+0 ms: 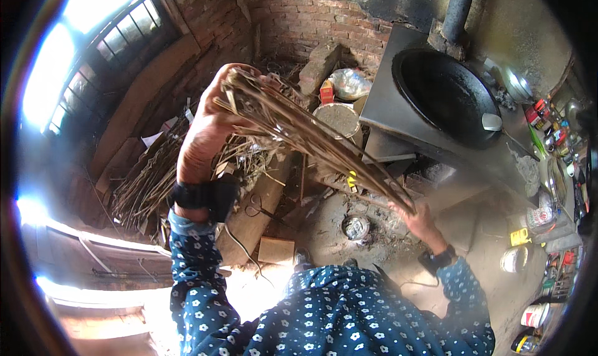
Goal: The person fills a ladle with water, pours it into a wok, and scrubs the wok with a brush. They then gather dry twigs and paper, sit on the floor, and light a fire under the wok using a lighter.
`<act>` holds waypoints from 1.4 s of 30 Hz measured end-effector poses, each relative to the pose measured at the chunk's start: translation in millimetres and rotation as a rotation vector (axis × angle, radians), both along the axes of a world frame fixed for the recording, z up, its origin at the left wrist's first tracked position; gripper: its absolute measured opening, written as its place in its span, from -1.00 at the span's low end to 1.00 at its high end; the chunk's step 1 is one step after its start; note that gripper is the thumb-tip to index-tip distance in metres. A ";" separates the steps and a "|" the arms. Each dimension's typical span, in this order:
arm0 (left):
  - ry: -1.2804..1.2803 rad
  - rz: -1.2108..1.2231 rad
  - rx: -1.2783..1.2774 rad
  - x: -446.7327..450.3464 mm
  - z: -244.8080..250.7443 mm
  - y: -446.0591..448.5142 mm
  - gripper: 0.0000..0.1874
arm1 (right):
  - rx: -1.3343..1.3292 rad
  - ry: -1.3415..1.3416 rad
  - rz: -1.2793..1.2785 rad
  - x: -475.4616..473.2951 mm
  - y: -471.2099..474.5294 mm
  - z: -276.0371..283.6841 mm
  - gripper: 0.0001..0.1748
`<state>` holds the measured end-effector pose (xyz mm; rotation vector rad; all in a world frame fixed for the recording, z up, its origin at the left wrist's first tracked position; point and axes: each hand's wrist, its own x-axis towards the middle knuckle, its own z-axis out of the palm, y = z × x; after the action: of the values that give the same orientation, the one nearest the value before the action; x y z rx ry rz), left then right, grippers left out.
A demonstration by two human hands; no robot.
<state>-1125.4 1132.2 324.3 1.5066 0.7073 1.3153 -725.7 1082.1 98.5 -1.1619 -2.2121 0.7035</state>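
Note:
A long bundle of dry plant stalks (313, 136) stretches between my two hands, slanting down from upper left to lower right. My left hand (215, 108) grips its thicker, bent end, raised above the stalk pile. At the narrow end, my right hand (417, 218) holds the tips, somewhat blurred. Behind the bundle on the left lies a heap of similar dry stalks (145, 183). Below my left hand a pair of scissors or tongs (261, 210) rests on a wooden beam (247, 220). A small round bowl with ash-like matter (355, 227) is on the floor beneath the bundle.
A large black wok (444, 94) is set in the stove top (387, 94) at upper right, with a metal spatula (492, 122) at its rim. A bucket (337, 117) stands left of the stove. Bottles (542, 115) and containers line the right side. A brick wall (317, 19) rises behind.

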 end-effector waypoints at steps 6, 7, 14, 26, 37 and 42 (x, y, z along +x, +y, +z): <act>-0.414 -0.055 -0.114 3.6 -55.3 -15.8 -0.11 | -0.094 0.128 0.230 -47.2 36.9 -11.5 -0.81; -0.477 -0.032 -0.135 11.3 -70.9 -23.6 -0.13 | -0.169 0.150 0.250 -55.9 39.9 -12.7 -0.83; -0.634 0.309 -0.228 26.8 -127.0 -47.2 -0.64 | -0.438 0.177 0.320 -116.6 22.6 -33.0 -0.84; -1.013 0.773 -0.270 -44.6 -196.3 -47.5 -0.86 | 0.253 -0.122 0.094 -101.4 1.1 18.7 0.25; -0.941 0.483 -0.363 -2.9 -163.6 -42.9 -0.82 | -0.238 -0.126 0.099 -113.4 -6.7 -27.2 -0.16; -0.512 0.403 -0.327 2.9 -182.9 -45.4 -0.62 | -0.014 -0.169 0.017 -85.4 8.4 -44.9 -0.36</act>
<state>-1122.5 1086.7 141.5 0.7382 0.8581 1.7025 -811.1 1090.5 53.6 -1.2517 -2.3620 0.6500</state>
